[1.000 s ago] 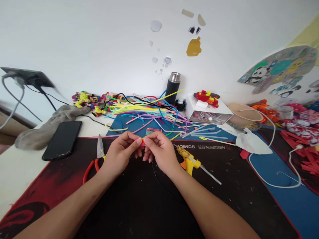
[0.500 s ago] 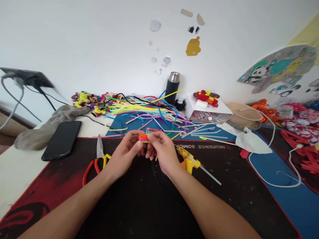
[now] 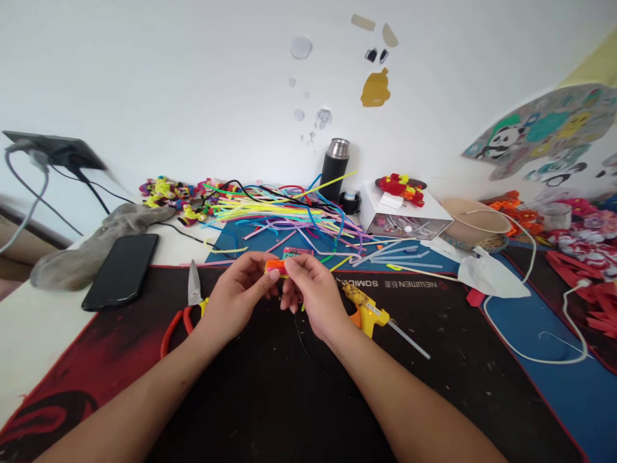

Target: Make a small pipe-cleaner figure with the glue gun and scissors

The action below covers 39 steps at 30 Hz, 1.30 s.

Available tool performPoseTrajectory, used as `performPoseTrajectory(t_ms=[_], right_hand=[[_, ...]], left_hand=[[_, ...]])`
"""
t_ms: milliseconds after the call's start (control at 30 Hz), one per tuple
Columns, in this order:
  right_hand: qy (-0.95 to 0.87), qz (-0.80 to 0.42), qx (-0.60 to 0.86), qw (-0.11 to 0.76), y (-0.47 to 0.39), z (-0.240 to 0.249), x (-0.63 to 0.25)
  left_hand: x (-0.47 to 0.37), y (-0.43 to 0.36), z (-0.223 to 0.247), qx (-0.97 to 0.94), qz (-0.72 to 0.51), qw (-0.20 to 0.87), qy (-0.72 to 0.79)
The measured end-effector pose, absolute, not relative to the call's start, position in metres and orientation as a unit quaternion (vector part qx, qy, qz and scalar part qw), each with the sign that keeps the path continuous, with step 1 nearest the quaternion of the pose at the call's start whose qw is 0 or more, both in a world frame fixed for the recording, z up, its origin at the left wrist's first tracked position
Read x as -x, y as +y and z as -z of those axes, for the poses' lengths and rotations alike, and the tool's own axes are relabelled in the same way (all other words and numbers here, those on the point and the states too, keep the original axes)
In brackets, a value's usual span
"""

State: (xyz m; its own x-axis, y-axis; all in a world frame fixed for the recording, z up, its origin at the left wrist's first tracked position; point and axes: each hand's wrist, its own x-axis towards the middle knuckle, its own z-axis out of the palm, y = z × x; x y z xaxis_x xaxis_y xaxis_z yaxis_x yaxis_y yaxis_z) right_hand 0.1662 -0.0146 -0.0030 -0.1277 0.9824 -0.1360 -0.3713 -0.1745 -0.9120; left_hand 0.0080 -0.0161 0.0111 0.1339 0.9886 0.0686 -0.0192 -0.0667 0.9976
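Note:
Both hands meet above the black mat, pinching a small fuzzy orange piece (image 3: 275, 265) with some yellow along its lower edge; it looks like bent pipe cleaner. My left hand (image 3: 241, 292) grips its left end between thumb and fingers. On its right end, my right hand (image 3: 313, 292) presses with thumb and forefinger, the other fingers curled beneath. Red-handled scissors (image 3: 193, 289) lie beside my left wrist, partly covered by it. A yellow glue gun (image 3: 369, 312) with a clear glue stick rests right of my right hand.
Behind the hands spreads a heap of coloured pipe cleaners (image 3: 279, 209). A black thermos (image 3: 334, 170) and a white drawer box (image 3: 409, 218) stand near the wall. A phone (image 3: 120, 270) lies at left. A white cable (image 3: 530, 360) loops at right, near red strips (image 3: 598, 308).
The orange piece has turned slightly in my fingers, and its pink lower side no longer shows. My left hand has shifted a little to the left.

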Motion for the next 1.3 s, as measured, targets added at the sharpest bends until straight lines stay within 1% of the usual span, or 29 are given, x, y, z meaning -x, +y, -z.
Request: performPoseTrajectory(t_ms=[133,267,433,600,833,1300], right_hand=[[-0.392,-0.648,0.405,0.513,-0.0139,0.0032,-0.1670],[-0.422,-0.631,0.403,0.512,-0.0154,0.0014,-0.1658],[-0.434,-0.607,0.403,0.530,-0.0161,-0.0002,-0.1654],[-0.423,-0.606,0.419,0.528,-0.0155,0.0007,-0.1664],[-0.425,-0.615,0.404,0.527,-0.0171,-0.0003,-0.1645],[-0.432,-0.620,0.387,0.528,-0.0171,0.0031,-0.1636]], left_hand=[[-0.0088,-0.0147,-0.0108,-0.518,-0.513,0.534,0.428],[-0.0087,-0.0133,-0.0068,-0.508,-0.494,0.568,0.418],[-0.0091,-0.0148,-0.0050,-0.508,-0.484,0.584,0.408],[-0.0099,-0.0159,-0.0092,-0.528,-0.486,0.559,0.415],[-0.0099,-0.0169,-0.0097,-0.534,-0.515,0.523,0.418],[-0.0095,-0.0164,-0.0032,-0.529,-0.526,0.525,0.409]])
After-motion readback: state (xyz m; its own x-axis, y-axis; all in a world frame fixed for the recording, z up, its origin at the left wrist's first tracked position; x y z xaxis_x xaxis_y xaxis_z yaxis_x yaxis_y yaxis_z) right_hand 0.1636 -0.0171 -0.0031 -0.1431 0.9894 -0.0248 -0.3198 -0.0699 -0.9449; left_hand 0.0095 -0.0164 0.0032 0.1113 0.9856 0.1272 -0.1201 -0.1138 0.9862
